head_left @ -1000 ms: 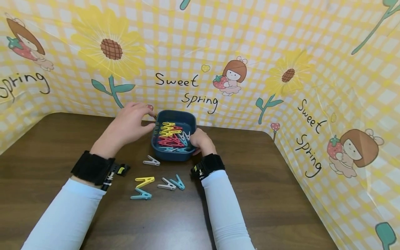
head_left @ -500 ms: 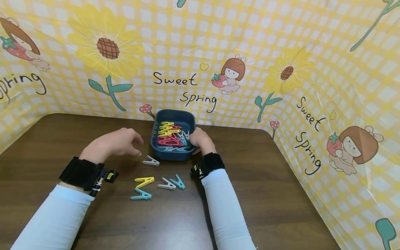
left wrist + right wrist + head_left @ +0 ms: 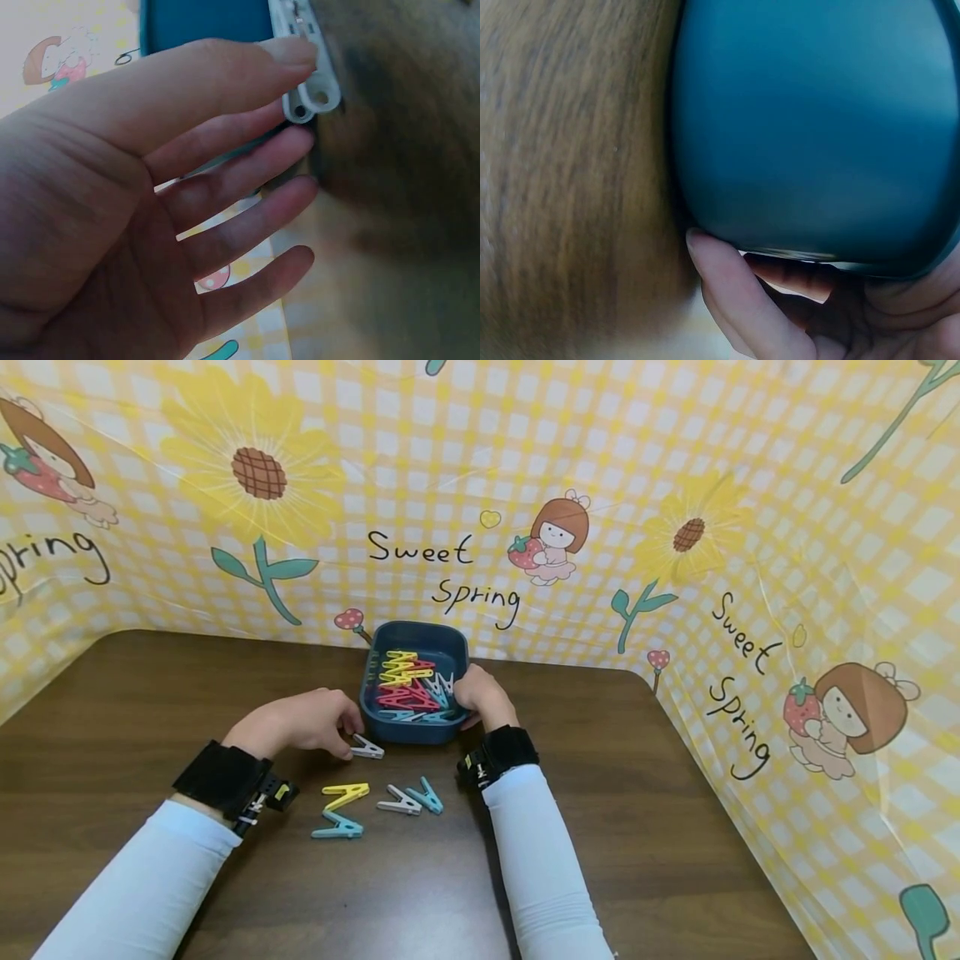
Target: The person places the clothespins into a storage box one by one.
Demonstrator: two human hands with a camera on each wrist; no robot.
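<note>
A dark blue bin (image 3: 417, 631) stands at the table's far edge and holds several coloured clothespins (image 3: 407, 687). My right hand (image 3: 480, 695) grips its right wall; in the right wrist view the fingers (image 3: 739, 300) curl under the bin (image 3: 810, 127). My left hand (image 3: 311, 727) is down on the table just left of the bin. Its thumb and forefinger pinch the end of a white clothespin (image 3: 367, 747). In the left wrist view that clothespin (image 3: 309, 86) sits at the thumb tip, with the bin (image 3: 202, 19) behind it.
More loose clothespins lie on the brown table (image 3: 660, 827) between my forearms: a yellow one (image 3: 347, 793), a teal one (image 3: 337, 829), a white one (image 3: 397, 803) and another teal one (image 3: 428, 795). A yellow patterned sheet (image 3: 675, 460) walls the table at back and right.
My left hand left the bin's left rim, dropped to the table and moved right onto the white clothespin. The right hand and bin stayed put.
</note>
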